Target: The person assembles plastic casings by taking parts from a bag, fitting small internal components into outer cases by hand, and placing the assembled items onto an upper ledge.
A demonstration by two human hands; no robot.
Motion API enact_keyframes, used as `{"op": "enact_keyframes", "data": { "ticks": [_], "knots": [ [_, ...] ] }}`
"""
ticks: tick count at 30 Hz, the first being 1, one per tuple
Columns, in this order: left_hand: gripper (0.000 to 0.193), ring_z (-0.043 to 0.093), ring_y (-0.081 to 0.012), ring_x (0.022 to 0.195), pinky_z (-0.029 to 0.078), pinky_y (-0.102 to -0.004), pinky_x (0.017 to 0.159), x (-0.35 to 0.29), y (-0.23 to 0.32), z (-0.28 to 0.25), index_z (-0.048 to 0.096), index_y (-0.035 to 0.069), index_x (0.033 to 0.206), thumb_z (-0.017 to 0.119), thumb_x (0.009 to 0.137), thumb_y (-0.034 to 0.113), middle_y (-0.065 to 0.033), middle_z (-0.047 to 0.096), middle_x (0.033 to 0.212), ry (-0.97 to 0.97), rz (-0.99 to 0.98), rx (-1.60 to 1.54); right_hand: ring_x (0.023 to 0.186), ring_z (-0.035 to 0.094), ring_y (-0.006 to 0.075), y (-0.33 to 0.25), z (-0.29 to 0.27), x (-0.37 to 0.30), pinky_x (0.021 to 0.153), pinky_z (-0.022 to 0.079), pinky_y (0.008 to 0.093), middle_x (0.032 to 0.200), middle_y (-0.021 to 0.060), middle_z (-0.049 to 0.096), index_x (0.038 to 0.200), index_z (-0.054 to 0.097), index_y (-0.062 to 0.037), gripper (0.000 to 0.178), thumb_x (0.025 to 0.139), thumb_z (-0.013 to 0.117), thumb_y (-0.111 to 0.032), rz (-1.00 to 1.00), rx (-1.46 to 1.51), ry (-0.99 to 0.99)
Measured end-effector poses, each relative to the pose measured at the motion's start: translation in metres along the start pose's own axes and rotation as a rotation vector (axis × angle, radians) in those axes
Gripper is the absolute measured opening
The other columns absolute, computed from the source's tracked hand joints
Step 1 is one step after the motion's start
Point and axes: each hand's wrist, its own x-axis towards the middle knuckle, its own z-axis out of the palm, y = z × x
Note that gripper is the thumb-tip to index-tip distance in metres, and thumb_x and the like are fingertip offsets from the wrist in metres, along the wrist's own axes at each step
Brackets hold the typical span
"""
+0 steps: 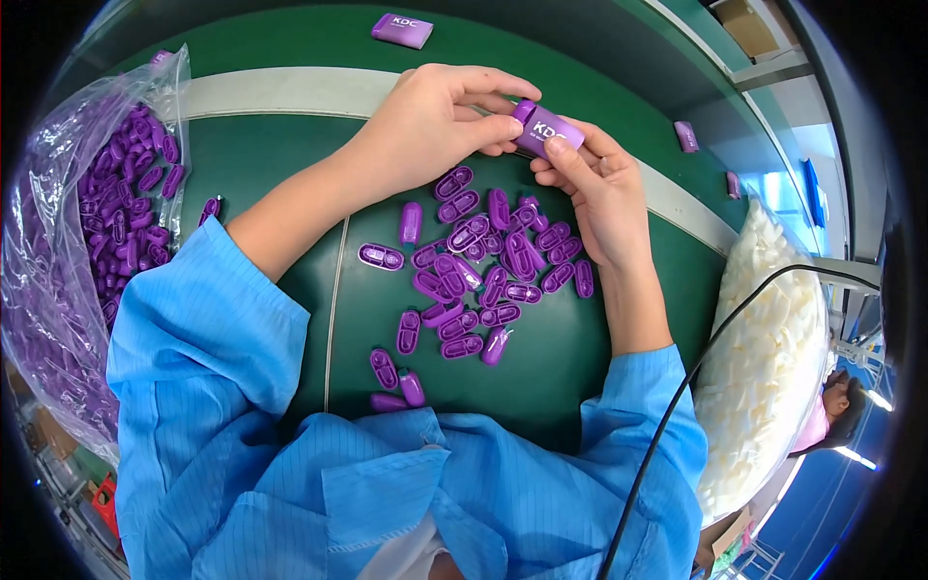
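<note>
Above the far edge of the green table, both hands meet at a small purple case (570,133) with white lettering. My right hand (607,188) grips its body between thumb and fingers. At its left end, my left hand (430,121) pinches a darker purple end cap (523,111), which sits against the case; whether it is fully seated I cannot tell. Below the hands lies a loose pile of purple oval caps (469,232), many with their hollow side up. A few more caps (412,387) lie close to my body.
A clear plastic bag (58,251) full of purple caps stands at left. At right is a bag of cream-white pieces (768,358), with a black cable (667,416) running past it. Beyond a pale strip (280,94), more purple cases (403,30) lie on a green surface. A person sits far right.
</note>
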Motion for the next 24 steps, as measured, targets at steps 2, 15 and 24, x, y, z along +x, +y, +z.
{"op": "enact_keyframes", "data": {
  "ticks": [2,15,24],
  "knots": [
    [0.033,0.062,-0.0113,0.08,0.052,-0.0223,0.073,0.0,0.001,-0.001,0.056,0.001,0.117,0.061,0.085,0.008,-0.0091,0.065,0.093,-0.001,-0.008,0.015,0.074,0.059,0.0104,-0.001,-0.001,0.0,0.069,0.049,0.0214,0.088,0.0078,0.063,0.107,0.058,0.0032,0.027,0.083,0.063,-0.009,-0.015,-0.005,-0.022],
    [0.025,0.061,-0.0117,0.068,0.05,-0.0217,0.065,-0.007,0.004,0.001,0.064,-0.005,0.101,0.065,0.081,0.01,-0.0112,0.066,0.081,-0.027,-0.022,0.044,0.077,0.062,0.0129,-0.003,0.0,-0.006,0.069,0.053,0.0228,0.092,0.0108,0.064,0.107,0.057,0.0065,0.027,0.081,0.063,-0.001,-0.097,-0.127,-0.028],
    [0.03,0.06,-0.0334,0.062,0.049,-0.038,0.055,-0.025,0.003,0.026,0.053,-0.005,0.109,0.059,0.082,0.007,-0.0206,0.06,0.08,0.208,0.453,0.92,0.072,0.061,0.0104,-0.003,0.015,-0.011,0.066,0.053,0.0215,0.086,0.0088,0.064,0.102,0.059,0.0077,0.023,0.082,0.063,-0.001,-0.27,-0.336,0.051]
  ]
}}
